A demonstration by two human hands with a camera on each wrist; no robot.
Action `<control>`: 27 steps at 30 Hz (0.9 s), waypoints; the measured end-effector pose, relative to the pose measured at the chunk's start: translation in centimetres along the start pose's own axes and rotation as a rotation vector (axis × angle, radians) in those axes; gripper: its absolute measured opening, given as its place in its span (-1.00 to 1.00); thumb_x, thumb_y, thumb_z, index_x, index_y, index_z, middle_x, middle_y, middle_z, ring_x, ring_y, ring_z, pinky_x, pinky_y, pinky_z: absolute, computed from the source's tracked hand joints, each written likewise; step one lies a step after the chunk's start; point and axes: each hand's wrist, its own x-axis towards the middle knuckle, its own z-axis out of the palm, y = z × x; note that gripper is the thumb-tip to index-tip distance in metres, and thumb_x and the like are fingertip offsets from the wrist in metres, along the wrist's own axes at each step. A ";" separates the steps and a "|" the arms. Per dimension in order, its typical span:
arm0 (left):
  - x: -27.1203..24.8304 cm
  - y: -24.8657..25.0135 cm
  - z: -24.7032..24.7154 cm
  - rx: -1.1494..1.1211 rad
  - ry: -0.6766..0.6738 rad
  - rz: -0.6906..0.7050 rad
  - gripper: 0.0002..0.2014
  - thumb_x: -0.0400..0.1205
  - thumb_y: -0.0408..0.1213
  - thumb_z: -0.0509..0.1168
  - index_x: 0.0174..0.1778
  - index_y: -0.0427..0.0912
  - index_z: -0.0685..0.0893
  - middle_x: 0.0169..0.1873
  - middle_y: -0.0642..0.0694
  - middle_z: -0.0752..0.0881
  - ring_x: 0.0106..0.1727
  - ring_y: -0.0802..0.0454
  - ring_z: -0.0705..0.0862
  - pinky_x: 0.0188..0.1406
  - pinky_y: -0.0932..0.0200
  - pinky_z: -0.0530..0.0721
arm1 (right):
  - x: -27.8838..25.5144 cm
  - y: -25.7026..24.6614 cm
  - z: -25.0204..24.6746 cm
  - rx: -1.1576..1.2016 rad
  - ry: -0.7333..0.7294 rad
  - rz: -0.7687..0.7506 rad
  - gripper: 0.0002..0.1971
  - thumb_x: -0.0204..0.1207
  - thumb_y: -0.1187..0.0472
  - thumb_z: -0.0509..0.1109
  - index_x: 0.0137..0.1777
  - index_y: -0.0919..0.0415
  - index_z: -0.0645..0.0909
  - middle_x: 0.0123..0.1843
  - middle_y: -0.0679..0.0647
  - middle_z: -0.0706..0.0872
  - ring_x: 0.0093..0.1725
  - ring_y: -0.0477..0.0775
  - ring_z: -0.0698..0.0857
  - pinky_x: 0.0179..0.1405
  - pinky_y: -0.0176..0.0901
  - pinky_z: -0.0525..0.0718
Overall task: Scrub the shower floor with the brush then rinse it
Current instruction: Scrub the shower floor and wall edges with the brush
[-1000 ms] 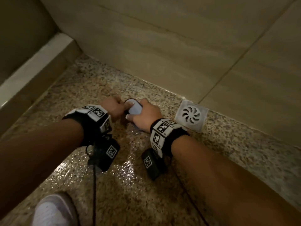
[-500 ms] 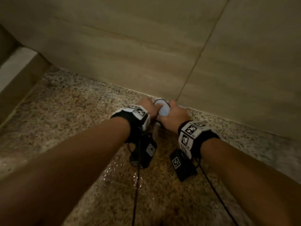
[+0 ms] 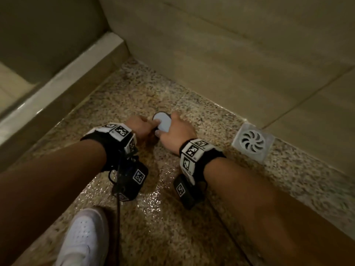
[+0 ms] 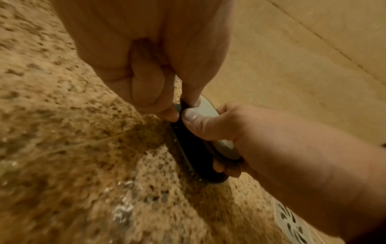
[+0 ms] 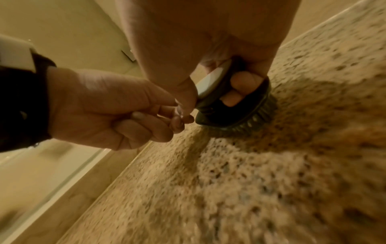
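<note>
The scrub brush (image 3: pixel 162 122) sits bristles-down on the wet speckled shower floor (image 3: pixel 153 217), near the tiled wall (image 3: pixel 221 54) and well to the left of the square drain cover (image 3: pixel 252 142). Its oval body runs lengthwise away from the person toward the wall, pale top facing up, dark base and bristles (image 5: pixel 253 119) pressed against the stone. The right hand (image 3: pixel 175 131) wraps over it: the thumb lies along the near left edge of the pale cap, and in the right wrist view two fingers (image 5: pixel 243 82) curl through the gap under the cap, gripping the handle. The left hand (image 3: pixel 138 125) comes in from the left side, its lower fingers curled into the palm while the thumb and a fingertip pinch the brush's near end, beside the right thumb (image 4: pixel 200 125). From above, most of the brush is hidden under both hands; only a patch of the pale top shows. The wrist views are blurred, so the bristle tips and exactly where the left fingertips land are hard to make out. A raised curb (image 3: pixel 57 89) borders the floor on the left, and a white shoe (image 3: pixel 84 235) stands on the wet stone at the lower edge, cut off by the frame.
</note>
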 end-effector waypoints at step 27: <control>-0.1 14.3 11.7 0.071 -0.244 0.268 -0.58 0.68 -0.01 0.22 -0.28 -0.31 0.69 -0.08 -0.34 0.76 -0.10 -0.25 0.71 -0.17 0.09 0.56 | -1.3 12.6 -9.0 0.379 0.415 0.286 -0.41 0.45 -0.12 0.49 0.42 0.13 0.53 0.32 0.14 0.65 0.27 0.24 0.62 0.04 -0.14 0.54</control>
